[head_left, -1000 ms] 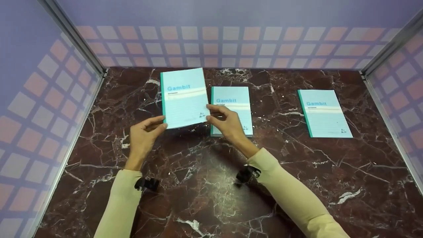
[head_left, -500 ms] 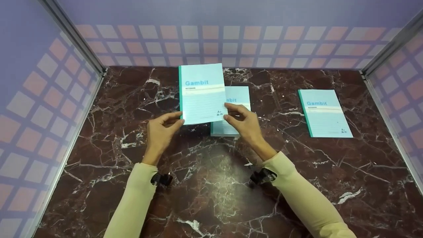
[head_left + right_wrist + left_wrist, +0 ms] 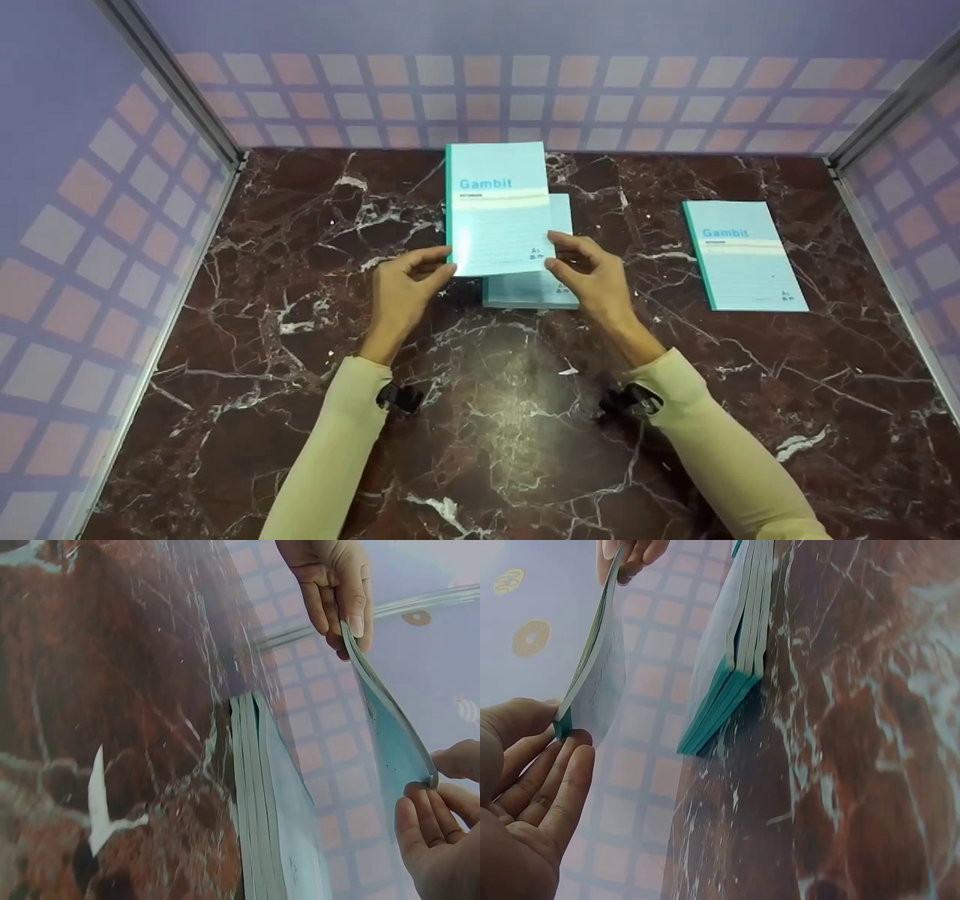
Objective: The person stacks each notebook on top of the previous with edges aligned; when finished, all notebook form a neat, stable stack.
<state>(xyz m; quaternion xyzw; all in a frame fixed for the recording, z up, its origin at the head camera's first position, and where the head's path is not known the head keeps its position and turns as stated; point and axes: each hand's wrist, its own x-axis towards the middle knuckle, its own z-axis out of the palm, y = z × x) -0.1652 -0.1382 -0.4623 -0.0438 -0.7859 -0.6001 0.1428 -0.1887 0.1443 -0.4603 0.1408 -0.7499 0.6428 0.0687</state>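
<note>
Both hands hold up one thin notebook [image 3: 499, 217] with a pale blue cover, the word Gambit and a green spine. My left hand [image 3: 405, 296] pinches its lower left edge at the spine, and my right hand [image 3: 598, 285] pinches the lower right edge. Under the held notebook, apart from it, lies a stack of several like notebooks [image 3: 529, 294], partly hidden in the head view. In the left wrist view the stack [image 3: 727, 682] shows green spines, with the raised notebook [image 3: 592, 667] bent slightly between the hands. The right wrist view shows the same gap above the stack [image 3: 262, 802].
One more Gambit notebook [image 3: 746, 259] lies flat to the right on the dark red marbled table [image 3: 517, 450]. Patterned panels [image 3: 480, 82] enclose the back and both sides.
Both hands have carried the held notebook rightward, from left of the stack to above it. The notebook has straightened from a slight tilt. The stack and the right-hand notebook stay put.
</note>
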